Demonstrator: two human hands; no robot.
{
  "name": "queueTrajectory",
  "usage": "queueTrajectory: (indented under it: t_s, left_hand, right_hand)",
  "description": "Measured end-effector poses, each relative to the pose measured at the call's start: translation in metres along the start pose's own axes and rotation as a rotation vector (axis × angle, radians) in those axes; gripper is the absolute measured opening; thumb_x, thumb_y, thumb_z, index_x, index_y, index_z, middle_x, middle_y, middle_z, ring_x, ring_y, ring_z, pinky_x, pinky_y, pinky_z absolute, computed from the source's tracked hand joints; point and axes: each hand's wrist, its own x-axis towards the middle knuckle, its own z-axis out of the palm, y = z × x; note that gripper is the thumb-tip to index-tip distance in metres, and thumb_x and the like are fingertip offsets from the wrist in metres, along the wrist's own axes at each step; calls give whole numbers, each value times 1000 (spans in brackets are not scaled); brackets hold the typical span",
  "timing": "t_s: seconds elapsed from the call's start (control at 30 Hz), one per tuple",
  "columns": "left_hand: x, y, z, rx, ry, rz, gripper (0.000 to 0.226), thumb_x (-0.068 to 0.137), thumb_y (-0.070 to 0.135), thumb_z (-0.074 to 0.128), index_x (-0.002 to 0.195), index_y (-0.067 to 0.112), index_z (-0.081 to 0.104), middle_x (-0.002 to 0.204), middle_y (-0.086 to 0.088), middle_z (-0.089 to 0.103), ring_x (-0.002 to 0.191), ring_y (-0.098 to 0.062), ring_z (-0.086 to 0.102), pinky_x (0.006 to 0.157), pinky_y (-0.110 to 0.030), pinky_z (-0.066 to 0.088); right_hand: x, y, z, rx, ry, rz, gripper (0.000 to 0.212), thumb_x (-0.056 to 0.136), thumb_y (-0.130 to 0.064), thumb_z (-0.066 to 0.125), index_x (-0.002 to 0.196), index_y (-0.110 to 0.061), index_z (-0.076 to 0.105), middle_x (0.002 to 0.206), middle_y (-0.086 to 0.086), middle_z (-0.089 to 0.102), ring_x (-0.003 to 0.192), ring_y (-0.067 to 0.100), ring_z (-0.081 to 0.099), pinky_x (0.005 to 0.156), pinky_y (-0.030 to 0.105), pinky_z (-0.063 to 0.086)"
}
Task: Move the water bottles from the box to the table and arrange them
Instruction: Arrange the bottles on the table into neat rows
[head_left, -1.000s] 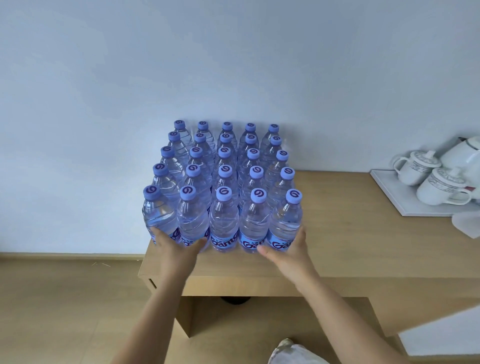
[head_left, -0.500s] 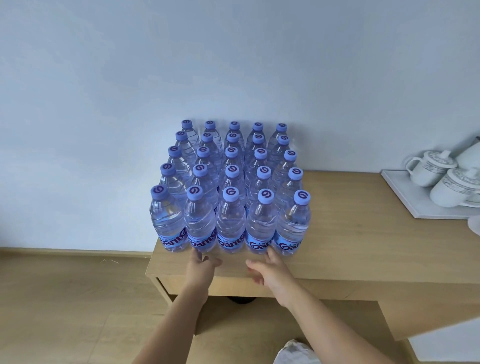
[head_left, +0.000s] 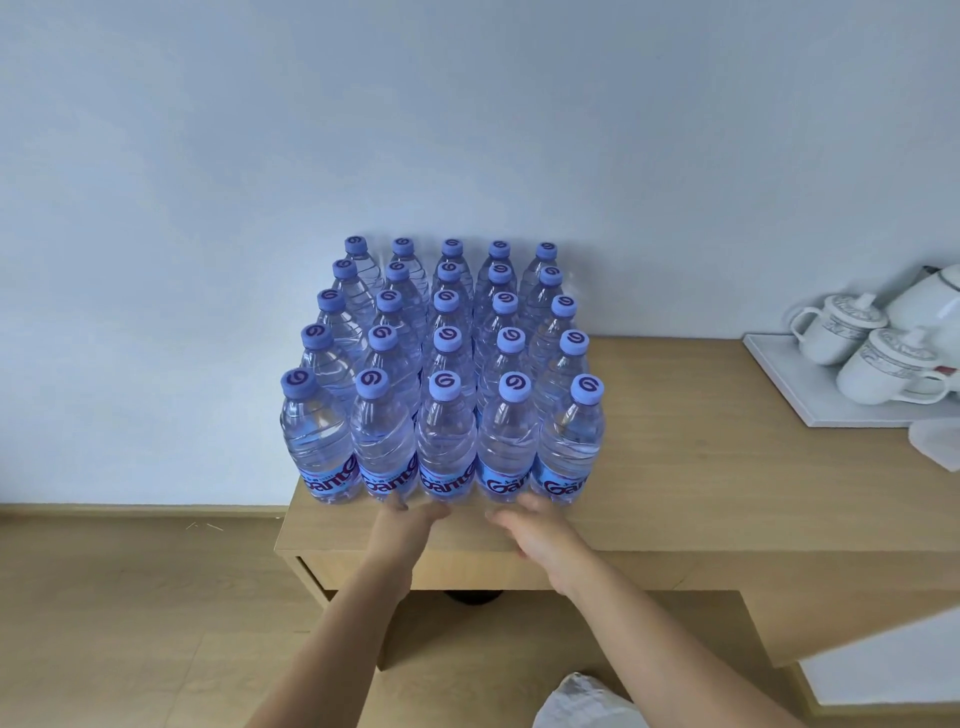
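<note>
Water bottles massed on the left end of a wooden table (head_left: 675, 467)

The water bottles (head_left: 447, 395) are stood upright in a five-by-five block against the far wall – a white tray (head_left: 789, 384) with lidded cups (head_left: 893, 369) is seen far right. The left hand (head_left: 402, 525) and right hand (head_left: 540, 525) are laid at the near row's base, fingers extended, nothing gripped.

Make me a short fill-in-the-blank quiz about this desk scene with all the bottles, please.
1. The water bottles stand in a square of five rows of ____ each.
2. Every bottle cap is coloured ____.
3. The lidded white cups sit on a tray at the ____ end of the wooden table.
4. The left hand and right hand are at the ____ row of bottles.

Missing words: five; purple; right; front
</note>
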Motion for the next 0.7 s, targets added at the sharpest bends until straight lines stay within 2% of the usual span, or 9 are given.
queueTrajectory:
  t_s: [0.03, 0.1, 0.17, 0.23, 0.27, 0.37, 0.47, 0.57, 0.7]
  left_hand:
    - [-4, 10, 5, -16, -27, -11, 39, 87, 2, 61, 124, 7, 49, 125, -5, 50, 114, -22, 49, 98, -36, 39]
    - [-13, 37, 15, -202, -93, -66, 10, 90, 4, 56, 100, 7, 58, 102, -7, 62, 91, -15, 60, 85, -31, 44]
    - [-14, 61, 20, -466, -131, -164, 4, 90, 6, 53, 88, 7, 56, 86, -9, 64, 77, -20, 62, 78, -29, 44]
    - [-11, 77, 21, -638, -142, -235, 10, 89, 7, 49, 98, 4, 53, 101, -16, 60, 87, -28, 56, 81, -30, 40]
    - [-11, 82, 20, -689, -155, -261, 17, 88, 6, 48, 104, 5, 53, 108, -18, 59, 92, -30, 55, 81, -31, 41]
    - [-16, 89, 22, -788, -171, -279, 26, 86, 4, 46, 110, 1, 54, 117, -22, 60, 91, -33, 60, 76, -36, 49]
    - [-17, 91, 25, -856, -135, -263, 32, 85, 4, 44, 114, -2, 55, 115, -23, 61, 87, -34, 62, 71, -40, 50]
    - [-17, 93, 26, -844, -82, -260, 22, 84, 4, 44, 104, 0, 55, 106, -22, 61, 83, -34, 62, 68, -39, 49]
    - [-22, 89, 23, -785, -94, -253, 43, 85, 7, 44, 126, -4, 50, 122, -24, 59, 101, -37, 60, 87, -39, 48]
  right_hand:
    - [-3, -6, 0, -52, 31, -15, 33, 85, -29, 63, 112, -13, 58, 109, 4, 57, 93, 13, 56, 80, 27, 45]
    - [-4, -21, 0, -62, 56, -36, 28, 84, -32, 61, 100, -8, 60, 99, 11, 60, 89, 17, 58, 70, 28, 40]
    - [-3, -37, -2, 166, -1, 73, 29, 85, -32, 59, 108, -14, 54, 113, 10, 54, 104, 23, 54, 81, 34, 43]
    - [-2, -52, -4, 608, -131, 225, 39, 86, -25, 59, 118, -11, 42, 127, 20, 45, 114, 35, 50, 92, 45, 43]
    - [-1, -57, -7, 807, -168, 243, 42, 85, -22, 59, 120, -9, 41, 125, 24, 45, 109, 39, 52, 93, 46, 43]
    - [3, -62, -12, 1174, -192, 165, 43, 80, -21, 58, 116, 1, 53, 116, 26, 58, 101, 40, 59, 99, 42, 43]
    - [7, -63, -11, 1250, -199, 105, 47, 79, -30, 59, 116, -1, 60, 117, 23, 62, 112, 38, 58, 104, 46, 39]
    - [9, -63, -12, 1245, -198, 100, 51, 78, -36, 61, 116, -2, 60, 116, 23, 63, 111, 37, 59, 103, 46, 39]
    - [5, -62, -13, 1207, -189, 153, 56, 79, -40, 59, 119, -1, 58, 116, 25, 61, 107, 38, 59, 98, 44, 45]
